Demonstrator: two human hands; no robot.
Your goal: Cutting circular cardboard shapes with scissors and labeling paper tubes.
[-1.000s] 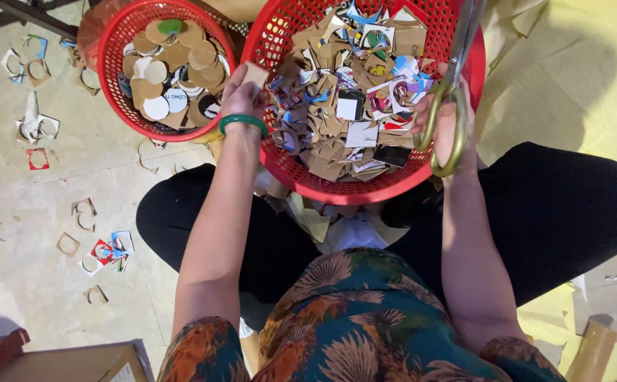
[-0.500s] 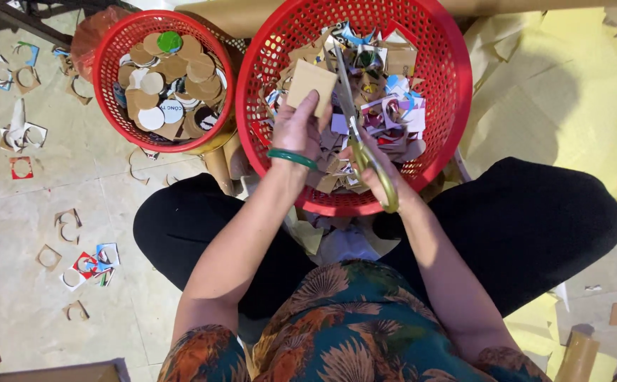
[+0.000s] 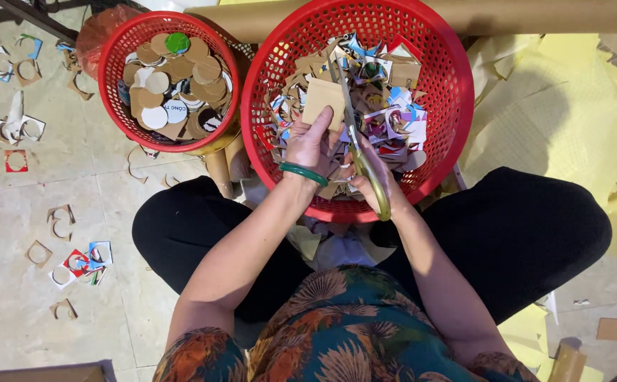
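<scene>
My left hand [image 3: 311, 145], with a green bangle on the wrist, holds a small brown cardboard square [image 3: 322, 102] over the large red basket [image 3: 444, 71]. My right hand [image 3: 379, 177] grips gold-handled scissors [image 3: 356, 138], their blades pointing up beside the right edge of the cardboard. The large basket is full of cut cardboard scraps [image 3: 386, 106] in brown, blue, red and white. Both hands are close together above the basket's near half.
A smaller red basket [image 3: 113, 53] at upper left holds several cardboard discs. Scraps with round holes [image 3: 75, 262] lie scattered on the tiled floor to the left. Yellow paper sheets [image 3: 556, 92] cover the floor to the right. A long cardboard tube [image 3: 535, 14] lies behind the baskets.
My left hand picked a cardboard square out of the large basket. My right hand brought the scissors from the basket's right rim to the square's edge. The camera view shifted.
</scene>
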